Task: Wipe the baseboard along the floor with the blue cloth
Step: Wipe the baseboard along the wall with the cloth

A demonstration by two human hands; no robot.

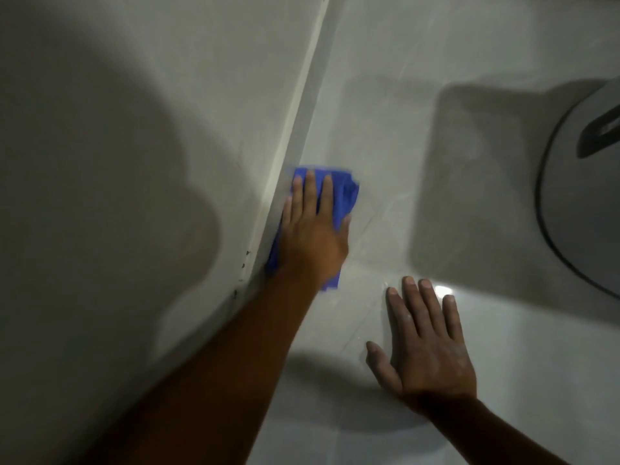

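- My left hand lies flat with fingers stretched out, pressing the crumpled bright blue cloth rather than pinching it; the thumb side wraps the cloth's right edge, but I cannot tell whether anything is truly clasped underneath.
- The cloth sits right at the foot of the wall, its left edge pushed against the pale, narrow baseboard strip, the rest spread on the glossy light grey tiled floor.
- My right hand is open, palm down on the floor, holding nothing; it looks like my support.
- I judge the wiping stroke to be under way, partway along the strip: much of the baseboard stretches ahead.
- Small dark specks show on the strip nearer to me.
- Next, I would keep the cloth pressed sideways into the strip while sliding along it.
- A round grey appliance stands well apart to the right.
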